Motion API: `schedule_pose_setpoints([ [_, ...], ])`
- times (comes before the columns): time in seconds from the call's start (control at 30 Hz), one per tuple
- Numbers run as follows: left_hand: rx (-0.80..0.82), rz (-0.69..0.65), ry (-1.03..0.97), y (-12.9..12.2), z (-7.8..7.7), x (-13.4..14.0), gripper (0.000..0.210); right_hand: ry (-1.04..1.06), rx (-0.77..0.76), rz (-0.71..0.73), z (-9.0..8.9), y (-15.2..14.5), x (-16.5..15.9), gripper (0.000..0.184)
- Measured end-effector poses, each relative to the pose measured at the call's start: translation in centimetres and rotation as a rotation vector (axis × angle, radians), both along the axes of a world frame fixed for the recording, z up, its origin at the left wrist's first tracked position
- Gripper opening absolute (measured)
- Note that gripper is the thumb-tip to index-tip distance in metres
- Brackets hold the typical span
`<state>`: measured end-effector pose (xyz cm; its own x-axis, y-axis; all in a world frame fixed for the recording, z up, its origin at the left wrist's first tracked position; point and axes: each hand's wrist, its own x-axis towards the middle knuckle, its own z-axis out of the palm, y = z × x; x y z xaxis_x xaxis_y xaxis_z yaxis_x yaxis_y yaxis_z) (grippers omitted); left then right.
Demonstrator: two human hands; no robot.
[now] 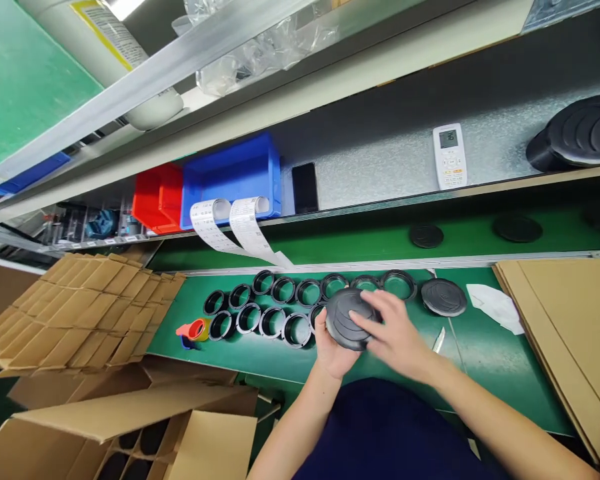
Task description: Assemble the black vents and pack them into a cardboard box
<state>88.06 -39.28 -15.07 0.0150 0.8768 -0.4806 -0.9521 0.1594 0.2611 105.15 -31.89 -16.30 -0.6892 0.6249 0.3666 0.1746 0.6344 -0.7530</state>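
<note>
A round black ribbed lid (pixel 346 331), with curved ridges on its face, is held up over the green bench. My left hand (pixel 333 350) is closed around its lower left edge. Across the top of the lid, my right hand (pixel 397 333) lies with fingers stretched and apart, touching its face. Whether a ring sits beneath the lid cannot be seen. Behind and to the left stand several black rings (pixel 273 323) in two rows, some partly hidden by the lid and hands. Another black ribbed lid (pixel 444 297) rests on the bench to the right.
Orange and yellow tape rolls (pixel 198 329) stand at left. A knife blade (pixel 439 340) and white paper (pixel 495 307) lie right, by cardboard sheets (pixel 570 333). Cardboard dividers (pixel 75 313) and an open carton (pixel 220 443) are left. The shelf holds a blue bin (pixel 230 170) and a remote (pixel 450 157).
</note>
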Motion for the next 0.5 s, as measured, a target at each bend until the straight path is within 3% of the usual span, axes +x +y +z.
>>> schedule_pose_setpoints([
  [0.1,-0.164,-0.017,0.036,0.7,-1.3,0.2,0.044,-0.163,0.086,0.132,-0.9,-0.1,-0.4,0.072],
  [0.23,-0.247,-0.141,0.037,1.7,-2.9,1.3,0.045,-0.307,-0.104,0.139,-3.2,0.7,-1.1,0.112],
  [0.3,-0.261,-0.21,0.015,2.3,-3.5,1.5,0.052,-0.339,-0.195,0.14,-5.0,2.0,-1.4,0.118],
  [0.37,-0.281,-0.278,0.037,2.8,-4.1,1.1,0.063,-0.37,-0.209,0.012,-7.0,4.3,-1.4,0.114],
  [0.5,-0.317,-0.305,0.167,3.3,-5.5,-0.8,0.071,-0.492,-0.069,-0.386,-11.6,10.2,-0.3,0.104],
])
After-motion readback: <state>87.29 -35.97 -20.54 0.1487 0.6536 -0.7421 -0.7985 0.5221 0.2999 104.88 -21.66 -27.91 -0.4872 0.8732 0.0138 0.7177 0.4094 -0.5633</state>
